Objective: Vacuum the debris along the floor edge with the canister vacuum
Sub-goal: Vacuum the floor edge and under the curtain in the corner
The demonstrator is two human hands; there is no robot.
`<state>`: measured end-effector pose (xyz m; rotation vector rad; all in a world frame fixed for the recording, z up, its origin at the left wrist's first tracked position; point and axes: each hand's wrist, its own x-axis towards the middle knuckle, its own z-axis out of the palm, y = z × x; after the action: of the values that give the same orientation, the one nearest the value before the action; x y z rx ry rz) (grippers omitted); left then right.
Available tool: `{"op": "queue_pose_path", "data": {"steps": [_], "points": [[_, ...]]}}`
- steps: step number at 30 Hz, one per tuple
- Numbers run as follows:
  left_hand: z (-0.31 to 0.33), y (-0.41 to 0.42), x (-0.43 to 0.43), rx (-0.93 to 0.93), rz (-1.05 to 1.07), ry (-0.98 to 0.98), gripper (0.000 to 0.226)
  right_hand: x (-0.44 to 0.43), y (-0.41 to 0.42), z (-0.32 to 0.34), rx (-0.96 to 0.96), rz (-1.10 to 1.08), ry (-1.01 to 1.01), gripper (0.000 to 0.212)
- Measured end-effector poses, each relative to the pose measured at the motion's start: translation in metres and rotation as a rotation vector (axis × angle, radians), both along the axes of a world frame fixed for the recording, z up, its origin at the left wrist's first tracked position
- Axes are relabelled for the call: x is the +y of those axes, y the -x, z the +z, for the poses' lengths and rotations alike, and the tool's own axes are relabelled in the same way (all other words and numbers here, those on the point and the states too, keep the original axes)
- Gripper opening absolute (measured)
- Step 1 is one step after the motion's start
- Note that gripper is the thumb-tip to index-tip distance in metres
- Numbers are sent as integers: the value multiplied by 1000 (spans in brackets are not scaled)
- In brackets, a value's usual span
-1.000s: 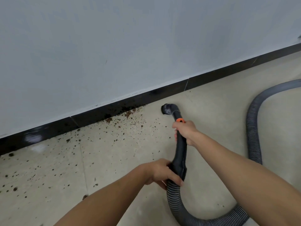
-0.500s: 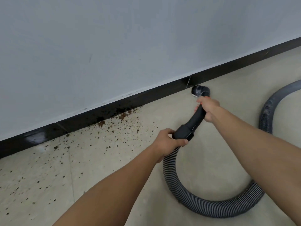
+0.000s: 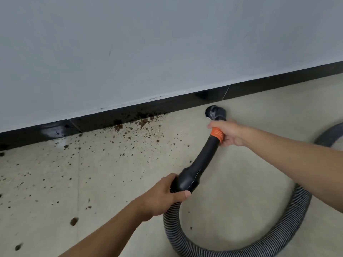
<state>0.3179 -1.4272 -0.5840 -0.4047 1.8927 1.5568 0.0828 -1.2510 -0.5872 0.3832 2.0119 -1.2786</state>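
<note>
A black vacuum wand (image 3: 203, 157) with an orange ring runs up and to the right, ending in a round brush nozzle (image 3: 215, 113) close to the floor just in front of the black baseboard (image 3: 167, 103). My right hand (image 3: 229, 133) grips the wand at the orange ring, just behind the nozzle. My left hand (image 3: 165, 194) grips the wand's thick lower end where the ribbed grey hose (image 3: 241, 245) joins. Brown debris (image 3: 130, 130) is scattered along the baseboard and over the floor, to the left of the nozzle.
The hose loops across the beige tiled floor (image 3: 241, 173) at lower right and leaves the frame at the right edge. A pale grey wall (image 3: 148, 43) rises above the baseboard. Larger dark crumbs (image 3: 73, 221) lie at lower left. The canister is out of view.
The nozzle swung from near the debris pile to the right along the baseboard, then settled a little lower. Both hands kept their hold and the orange ring shows again.
</note>
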Motion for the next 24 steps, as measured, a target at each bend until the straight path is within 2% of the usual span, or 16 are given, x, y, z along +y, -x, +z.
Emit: {"op": "queue_pose_path", "data": {"steps": [3,5,8,11,16,20,22,24], "points": [[-4,-42,-3,-93,-47,-72,41,1,-46,-22,-6,-216,146,35],[-3,-59,2,-125,-97,-79,38,5,-76,-27,53,-324,117,32],[-7,-77,20,-54,-112,9,41,4,-124,-26,83,-392,122,29],[-11,-89,28,0,-87,34,37,0,-160,-18,-46,-493,284,18],[-9,-109,14,-54,-155,29,43,-16,-199,-9,-126,-438,338,16],[1,-119,-15,-86,-262,64,42,-21,-197,-2,-166,-380,338,27],[7,-115,-28,-70,-342,123,39,-18,-180,-6,-135,-494,337,34],[11,-112,-40,-43,-411,212,39,-21,-176,-13,-115,-630,324,30]]}}
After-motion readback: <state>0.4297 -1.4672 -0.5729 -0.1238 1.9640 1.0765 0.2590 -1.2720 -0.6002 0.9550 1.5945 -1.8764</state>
